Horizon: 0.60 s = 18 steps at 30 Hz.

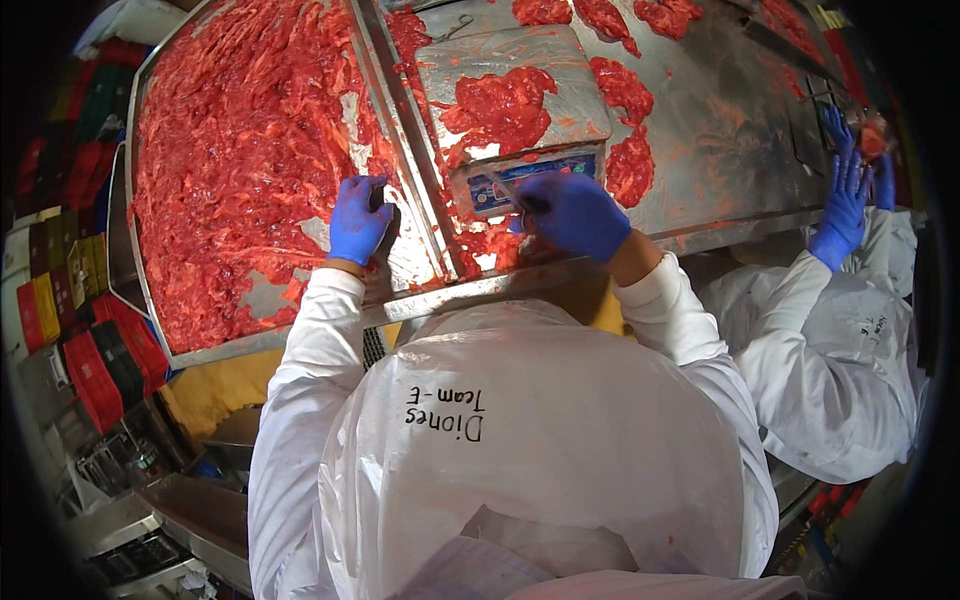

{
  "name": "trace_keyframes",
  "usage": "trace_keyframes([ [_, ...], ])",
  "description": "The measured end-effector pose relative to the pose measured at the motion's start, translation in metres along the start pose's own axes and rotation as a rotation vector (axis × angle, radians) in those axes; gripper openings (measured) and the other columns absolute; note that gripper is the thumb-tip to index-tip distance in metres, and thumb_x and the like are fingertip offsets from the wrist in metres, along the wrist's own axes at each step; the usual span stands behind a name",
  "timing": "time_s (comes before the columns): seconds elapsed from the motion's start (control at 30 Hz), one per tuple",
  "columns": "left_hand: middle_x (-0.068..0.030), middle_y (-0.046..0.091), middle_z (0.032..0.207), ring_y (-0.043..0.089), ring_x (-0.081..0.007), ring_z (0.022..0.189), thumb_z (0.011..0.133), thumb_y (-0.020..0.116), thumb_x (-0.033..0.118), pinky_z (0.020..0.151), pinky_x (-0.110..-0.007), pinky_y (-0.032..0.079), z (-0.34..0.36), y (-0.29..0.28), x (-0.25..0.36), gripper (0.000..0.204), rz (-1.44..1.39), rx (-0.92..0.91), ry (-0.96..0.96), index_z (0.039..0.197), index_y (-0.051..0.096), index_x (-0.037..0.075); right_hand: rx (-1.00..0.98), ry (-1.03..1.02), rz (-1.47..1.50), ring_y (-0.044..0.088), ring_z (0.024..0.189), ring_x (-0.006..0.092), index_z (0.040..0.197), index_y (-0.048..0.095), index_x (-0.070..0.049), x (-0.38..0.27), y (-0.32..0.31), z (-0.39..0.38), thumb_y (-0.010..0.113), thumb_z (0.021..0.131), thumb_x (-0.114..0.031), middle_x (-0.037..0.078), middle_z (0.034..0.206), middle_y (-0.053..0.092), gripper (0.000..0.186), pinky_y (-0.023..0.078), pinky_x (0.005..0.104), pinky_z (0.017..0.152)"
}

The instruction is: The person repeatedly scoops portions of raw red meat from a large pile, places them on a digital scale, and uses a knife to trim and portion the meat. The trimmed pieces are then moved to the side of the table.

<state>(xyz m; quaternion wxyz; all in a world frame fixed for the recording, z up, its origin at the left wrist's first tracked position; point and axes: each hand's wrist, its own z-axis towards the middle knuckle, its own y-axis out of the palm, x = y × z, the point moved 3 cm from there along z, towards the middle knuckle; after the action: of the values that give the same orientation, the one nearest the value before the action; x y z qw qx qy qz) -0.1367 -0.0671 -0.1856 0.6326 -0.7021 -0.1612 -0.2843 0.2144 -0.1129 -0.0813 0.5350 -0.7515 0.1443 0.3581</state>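
Observation:
My left hand (358,222), in a blue glove, is over the near right corner of the large metal tray (300,338), beside its divider rail. Its thumb and forefinger are apart and nothing shows between them. My right hand (578,215), also blue-gloved, is closed around a slim metal tool (505,188); the tool's kind is hard to tell. That hand hovers in front of the blue control panel (545,178) of a weighing scale (572,75). Raw red meat (503,108) lies on the scale's plastic-covered platform. Chopped raw meat (240,150) covers most of the tray.
More meat pieces (630,165) lie on the steel table (720,130), right of the scale. Scissors-like handles (463,22) show behind it. A co-worker's blue-gloved hand (842,215) is at the far right. Red crates (105,365) stand at the left.

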Motion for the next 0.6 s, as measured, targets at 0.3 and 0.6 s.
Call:
trace_keyframes([
  [0.3, -0.021, 0.059, 0.138, 0.061, -0.0376, 0.125, 0.079, 0.072, 0.011, 0.105, -0.042, 0.051, -0.015, 0.003, 0.002, 0.051, -0.051, -0.036, 0.044, 0.129, 0.067, 0.008, 0.1, 0.193, 0.554, 0.064, 0.09, 0.0104, 0.117, 0.069, -0.002, 0.055, 0.004, -0.059, 0.074, 0.088, -0.003, 0.006, 0.101, 0.071, 0.03, 0.055, 0.031, 0.081],
  [0.6, -0.0239, 0.045, 0.157, 0.039, -0.0386, 0.149, 0.077, 0.064, 0.001, 0.124, -0.043, 0.031, 0.081, -0.01, 0.169, 0.086, -0.006, 0.084, 0.305, 0.159, 0.037, 0.004, 0.128, -0.193, 0.248, 0.07, 0.093, 0.0141, 0.114, 0.067, -0.001, -0.004, -0.039, 0.016, 0.072, 0.093, -0.008, 0.008, 0.103, 0.072, 0.023, 0.057, 0.0304, 0.084],
])
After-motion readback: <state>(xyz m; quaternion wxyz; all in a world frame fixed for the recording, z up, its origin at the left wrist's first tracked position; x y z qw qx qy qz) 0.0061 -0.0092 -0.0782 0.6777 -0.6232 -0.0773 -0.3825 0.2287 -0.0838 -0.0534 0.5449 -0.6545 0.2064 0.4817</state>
